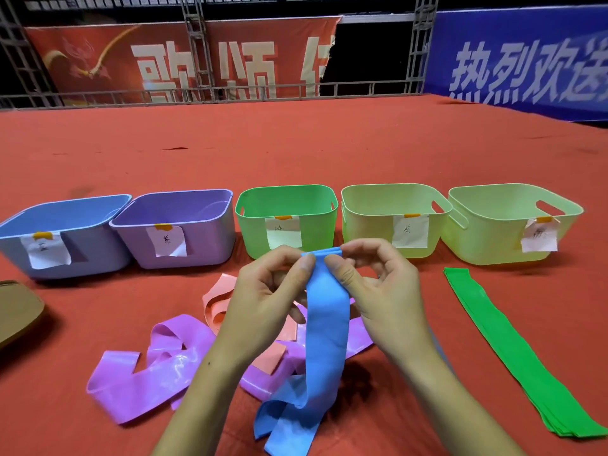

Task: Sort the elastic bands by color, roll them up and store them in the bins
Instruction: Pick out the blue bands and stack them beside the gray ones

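Five bins in a row across the red-covered table (296, 143): blue bin (98, 255), purple bin (204, 245), green bin (316, 225), then two pale yellow-green bins, nearer one (368, 232), far-right one (487, 238). Each has a paper label taped on its front; writing too small to read. Neighbouring bins touch or nearly touch.

Between the bins and the person: purple bands (154, 376) looped and twisted in a loose heap, pink bands (217, 307) tangled with them, partly hidden behind the hands. A brown flat object (16, 311) at the left edge, cut off by the frame. Red banner (164, 67) and blue banner (526, 60) on a metal truss behind the table.

Blue band (325, 340) held up in front of the green bin. Long axis runs near-vertical in view, top end folded into a few layers, lower end trailing onto the table and splitting into two tails near the bottom edge. Left hand (263, 297) pinches the folded top from the left, thumb on the front, fingers curled behind. Right hand (378, 287) pinches the same fold from the right, fingers curled.

Stack of green bands (513, 350) laid flat and straight on the right, running from just in front of the far-right bin diagonally toward the bottom-right corner, well apart from the heap. Open cloth beyond the bins and between the heap and the green stack.
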The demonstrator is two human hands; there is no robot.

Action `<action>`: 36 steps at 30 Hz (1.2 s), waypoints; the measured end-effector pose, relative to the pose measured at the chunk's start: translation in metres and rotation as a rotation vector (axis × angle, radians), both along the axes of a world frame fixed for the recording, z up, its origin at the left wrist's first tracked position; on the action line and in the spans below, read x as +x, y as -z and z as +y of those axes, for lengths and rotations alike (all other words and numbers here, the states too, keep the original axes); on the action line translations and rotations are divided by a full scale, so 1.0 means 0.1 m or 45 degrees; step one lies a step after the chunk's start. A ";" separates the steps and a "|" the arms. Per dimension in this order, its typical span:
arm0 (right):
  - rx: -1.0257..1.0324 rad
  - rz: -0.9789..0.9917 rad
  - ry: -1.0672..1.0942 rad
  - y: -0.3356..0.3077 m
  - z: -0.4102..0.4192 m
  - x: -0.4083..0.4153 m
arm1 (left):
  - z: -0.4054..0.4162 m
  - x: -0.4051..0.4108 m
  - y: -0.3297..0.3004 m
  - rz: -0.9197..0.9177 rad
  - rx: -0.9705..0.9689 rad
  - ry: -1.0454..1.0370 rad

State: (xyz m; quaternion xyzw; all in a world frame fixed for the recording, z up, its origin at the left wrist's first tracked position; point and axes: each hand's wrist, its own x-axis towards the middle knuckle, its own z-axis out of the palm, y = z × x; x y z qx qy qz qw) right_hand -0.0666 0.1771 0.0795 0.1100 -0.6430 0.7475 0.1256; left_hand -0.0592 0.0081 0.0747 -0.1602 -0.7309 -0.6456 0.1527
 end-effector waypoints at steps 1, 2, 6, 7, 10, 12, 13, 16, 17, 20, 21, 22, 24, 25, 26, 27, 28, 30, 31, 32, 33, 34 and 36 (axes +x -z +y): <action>-0.004 -0.009 0.000 -0.01 -0.01 0.00 | 0.00 0.00 0.00 0.019 -0.003 -0.016; -0.009 -0.013 0.006 -0.02 -0.01 0.01 | 0.00 0.00 0.00 0.038 -0.009 -0.031; 0.146 0.089 0.164 -0.02 0.00 0.00 | -0.03 0.00 -0.04 0.109 0.039 -0.149; 0.246 0.117 0.187 0.01 0.02 -0.01 | -0.04 0.00 -0.06 0.133 0.056 -0.193; 0.364 0.050 -0.042 0.13 -0.02 -0.01 | -0.11 0.01 -0.14 0.190 0.125 -0.328; 0.389 -0.058 -0.276 0.23 -0.13 0.05 | -0.17 0.01 -0.18 0.227 0.166 -0.412; 0.406 -0.102 -0.363 0.27 -0.19 0.09 | -0.19 0.01 -0.19 0.241 0.184 -0.450; 0.487 -0.140 -0.495 0.35 -0.33 0.20 | -0.27 0.02 -0.23 0.255 0.262 -0.532; 0.518 -0.130 -0.512 0.37 -0.36 0.22 | -0.30 0.02 -0.24 0.260 0.279 -0.552; 0.578 -0.111 -0.507 0.40 -0.44 0.28 | -0.37 0.04 -0.28 0.285 0.311 -0.601; 0.579 -0.113 -0.500 0.41 -0.46 0.30 | -0.38 0.04 -0.30 0.295 0.324 -0.608; 0.583 -0.114 -0.481 0.42 -0.49 0.32 | -0.39 0.04 -0.31 0.304 0.334 -0.614; 0.612 -0.117 -0.405 0.45 -0.52 0.33 | -0.39 0.05 -0.33 0.318 0.341 -0.626; 0.621 -0.120 -0.372 0.46 -0.53 0.33 | -0.39 0.05 -0.33 0.321 0.342 -0.626; 0.628 -0.122 -0.351 0.47 -0.54 0.34 | -0.39 0.05 -0.33 0.317 0.342 -0.622; 0.641 -0.118 -0.340 0.48 -0.54 0.34 | -0.39 0.04 -0.32 0.309 0.343 -0.621; 0.666 -0.113 -0.335 0.48 -0.55 0.35 | -0.40 0.03 -0.31 0.298 0.350 -0.622; 0.751 -0.104 -0.344 0.49 -0.54 0.36 | -0.42 0.01 -0.30 0.282 0.368 -0.630; 0.787 -0.103 -0.368 0.49 -0.52 0.35 | -0.44 -0.01 -0.29 0.276 0.372 -0.637; 0.810 -0.107 -0.406 0.50 -0.50 0.34 | -0.45 -0.02 -0.28 0.266 0.373 -0.642; 0.823 -0.116 -0.458 0.50 -0.48 0.32 | -0.47 -0.03 -0.26 0.254 0.375 -0.644; 0.829 -0.135 -0.518 0.50 -0.46 0.30 | -0.49 -0.05 -0.24 0.235 0.376 -0.641; 0.825 -0.191 -0.631 0.50 -0.40 0.25 | -0.53 -0.09 -0.18 0.175 0.351 -0.619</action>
